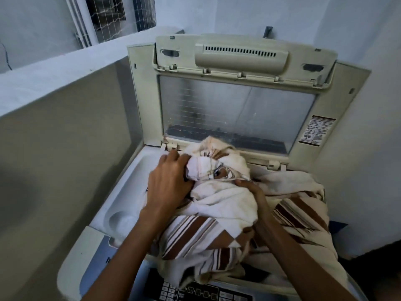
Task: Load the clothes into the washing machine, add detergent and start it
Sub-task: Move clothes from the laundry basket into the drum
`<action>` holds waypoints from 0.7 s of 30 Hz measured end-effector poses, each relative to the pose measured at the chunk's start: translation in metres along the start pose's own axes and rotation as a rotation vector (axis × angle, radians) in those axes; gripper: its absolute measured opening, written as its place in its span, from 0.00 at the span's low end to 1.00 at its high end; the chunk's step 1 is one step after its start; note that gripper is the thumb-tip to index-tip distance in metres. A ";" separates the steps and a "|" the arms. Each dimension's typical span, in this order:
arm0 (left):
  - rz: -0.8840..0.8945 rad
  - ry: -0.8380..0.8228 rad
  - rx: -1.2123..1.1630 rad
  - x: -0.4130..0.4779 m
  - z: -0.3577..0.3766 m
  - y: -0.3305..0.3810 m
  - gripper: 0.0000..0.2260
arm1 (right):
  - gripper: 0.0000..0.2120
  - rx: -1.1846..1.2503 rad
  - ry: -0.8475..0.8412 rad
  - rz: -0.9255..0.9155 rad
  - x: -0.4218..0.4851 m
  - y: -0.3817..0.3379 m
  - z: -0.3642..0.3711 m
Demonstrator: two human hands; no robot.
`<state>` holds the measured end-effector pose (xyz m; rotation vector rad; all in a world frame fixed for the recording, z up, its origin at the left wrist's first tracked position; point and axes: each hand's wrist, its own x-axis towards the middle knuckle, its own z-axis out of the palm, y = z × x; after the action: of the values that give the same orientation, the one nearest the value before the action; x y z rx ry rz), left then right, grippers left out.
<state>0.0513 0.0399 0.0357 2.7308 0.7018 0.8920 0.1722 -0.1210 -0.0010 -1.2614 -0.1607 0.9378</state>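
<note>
1. You are at the loading step. The clothes [219, 198], a cream bundle with brown stripes, sit heaped over the open top of the washing machine [134, 177]. They are not yet down in the drum, which is hidden beneath them.
2. Your left hand [171, 179] grips the left side of the bundle, with the fingers curled over a white fold near the back hinge.
3. Your right hand [252, 189] holds the cloth at the middle. The thumb lies across a fold and the fingers are buried under it, so you cannot see how far they close.
4. Part of the cloth hangs forward onto the control panel [201, 293], and more spills over the right edge.
5. The next move, as I judge it, is to push the heap down into the tub. Then gather the loose ends off the panel and the right side so nothing catches when the lid [238, 105] comes down.
6. Detergent and the start button come after that. No detergent container is in view.
7. The lid stands upright at the back, its clear pane dusty, with a sticker [316, 131] on its right frame.
8. A round recess [121, 220] sits in the top deck at the left front.
9. The machine stands in a narrow corner. There is a plain wall [65, 148] with a pale ledge [54, 77] to the left, and a meshed window [121, 16] above.
</note>
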 end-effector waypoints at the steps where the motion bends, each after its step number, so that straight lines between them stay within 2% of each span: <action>1: -0.026 -0.080 0.015 -0.005 0.018 -0.008 0.11 | 0.08 -0.020 0.011 -0.001 0.007 0.005 -0.004; 3: -0.067 -0.273 0.012 -0.017 0.051 -0.020 0.15 | 0.22 -0.219 0.022 -0.014 0.023 0.020 -0.024; 4: -0.085 -0.387 0.012 -0.023 0.065 -0.025 0.16 | 0.28 -0.412 0.038 -0.013 0.029 0.024 -0.031; 6: -0.091 -0.628 0.079 -0.033 0.089 -0.031 0.20 | 0.33 -0.713 0.053 -0.037 0.043 0.039 -0.044; 8: -0.060 -0.835 0.179 -0.034 0.101 -0.035 0.23 | 0.38 -0.905 0.090 -0.086 0.054 0.054 -0.047; 10: -0.022 -0.923 0.205 -0.029 0.104 -0.037 0.27 | 0.46 -0.996 0.093 -0.042 0.064 0.070 -0.041; 12: 0.022 -0.933 0.160 -0.021 0.102 -0.034 0.30 | 0.55 -1.036 0.086 0.027 0.074 0.083 -0.032; 13: 0.048 -0.926 0.125 -0.018 0.101 -0.030 0.30 | 0.56 -1.057 0.073 0.027 0.080 0.088 -0.030; 15: 0.100 -0.905 0.069 -0.017 0.100 -0.023 0.30 | 0.49 -1.076 0.036 0.017 0.085 0.087 -0.025; 18: 0.192 -0.844 0.063 -0.022 0.100 -0.013 0.29 | 0.40 -0.972 -0.102 -0.022 0.076 0.066 -0.024; 21: 0.245 -0.783 0.061 -0.027 0.102 -0.003 0.29 | 0.31 -1.016 -0.080 -0.175 0.049 0.039 -0.036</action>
<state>0.0922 0.0262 -0.0611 2.9021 0.2375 -0.2072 0.2047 -0.1144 -0.0657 -2.0860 -0.8777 0.7548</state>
